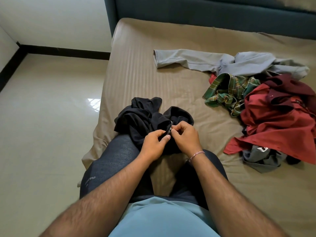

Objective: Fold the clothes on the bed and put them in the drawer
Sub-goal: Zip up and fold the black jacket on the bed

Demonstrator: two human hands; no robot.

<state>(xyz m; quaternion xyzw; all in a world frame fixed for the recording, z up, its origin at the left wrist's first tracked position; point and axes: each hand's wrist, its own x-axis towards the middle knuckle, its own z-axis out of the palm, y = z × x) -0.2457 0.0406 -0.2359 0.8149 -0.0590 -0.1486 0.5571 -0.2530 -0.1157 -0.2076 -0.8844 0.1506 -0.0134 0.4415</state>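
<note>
Clothes lie in two groups on the bed (153, 69), which is covered by a tan striped sheet. A crumpled black garment (136, 120) sits at the near edge, draped partly over the person's left knee (118, 151), and both hands work at its zipper (170, 127). The left hand (153, 145) has its fingers curled around a fold of the black fabric just beside the zipper, thumb on top. The right hand (185, 135) pinches at the metal zipper with thumb and forefinger, the other fingers curled in (whether it holds the pull tab itself or the cloth edge beside it is too small to tell). A red-and-white thread band (196, 154) circles the right wrist. Well apart to the right lies the unfolded heap: grey trousers (205, 61) stretched out at the far side, a green plaid shirt (227, 93) bunched below them, a red shirt (270, 120) spread wide, a maroon garment (289, 88) on top of it, and a grey piece (259, 158) tucked under the red shirt's near edge. A dark teal headboard (205, 12) stands behind the mattress, and glossy beige floor (42, 117) lies to the left.
</note>
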